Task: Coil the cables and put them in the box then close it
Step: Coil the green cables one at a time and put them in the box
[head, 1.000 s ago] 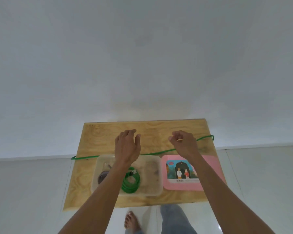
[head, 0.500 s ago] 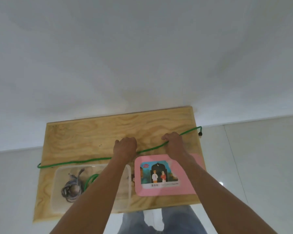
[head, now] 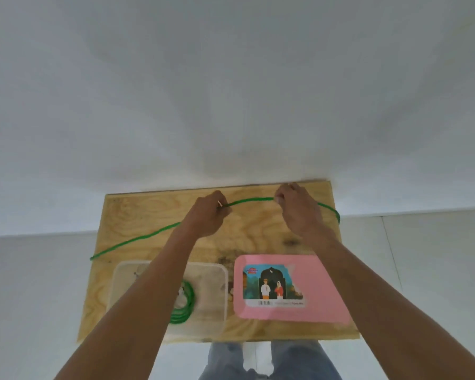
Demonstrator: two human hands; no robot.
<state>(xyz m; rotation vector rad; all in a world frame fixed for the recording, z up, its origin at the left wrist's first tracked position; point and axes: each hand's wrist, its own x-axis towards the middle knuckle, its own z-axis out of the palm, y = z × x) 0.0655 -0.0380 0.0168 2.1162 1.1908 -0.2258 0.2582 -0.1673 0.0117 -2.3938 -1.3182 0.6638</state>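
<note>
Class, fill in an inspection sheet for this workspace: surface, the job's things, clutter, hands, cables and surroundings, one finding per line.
Surface: wooden board, bare grain at the back.
Job's things: clear box open at front left; pink lid flat beside it, on its right.
Clutter: nothing seen.
Hands: left hand and right hand each pinch the loose cable, lifting the span between them off the board.
Cables: loose green cable uncoiled, running past both side edges of the board; coiled green cable already in the box, partly hidden by the left arm.
Surroundings: white wall behind; pale floor around.
</note>
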